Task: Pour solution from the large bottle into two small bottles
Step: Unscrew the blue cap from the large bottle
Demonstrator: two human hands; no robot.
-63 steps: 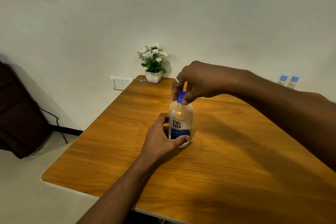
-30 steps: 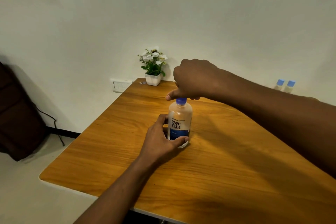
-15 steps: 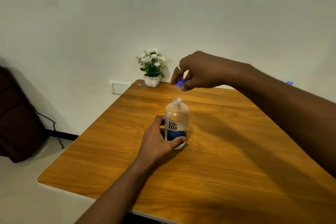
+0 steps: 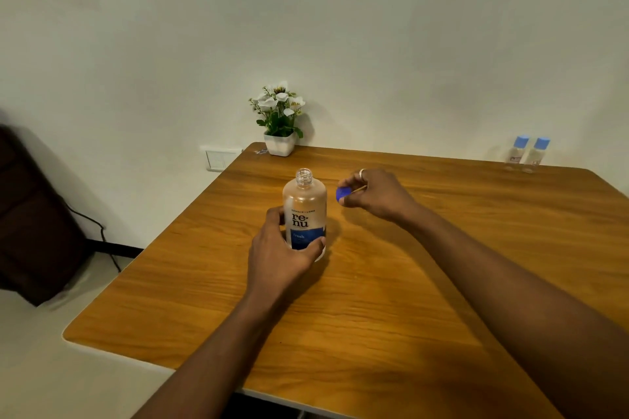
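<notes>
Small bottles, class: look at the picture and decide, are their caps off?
No, both small bottles stand at the far right corner of the table with their light blue caps on.

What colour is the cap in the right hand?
Dark blue. Head view shows the cap in the right hand.

A plain room — wooden table (image 4: 408, 282), potted flowers (image 4: 279, 119), wall socket (image 4: 219, 158).

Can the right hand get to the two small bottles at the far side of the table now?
Probably yes: nothing stands between the right hand and the small bottles. But it pinches the blue cap, so it should set that down first.
</notes>
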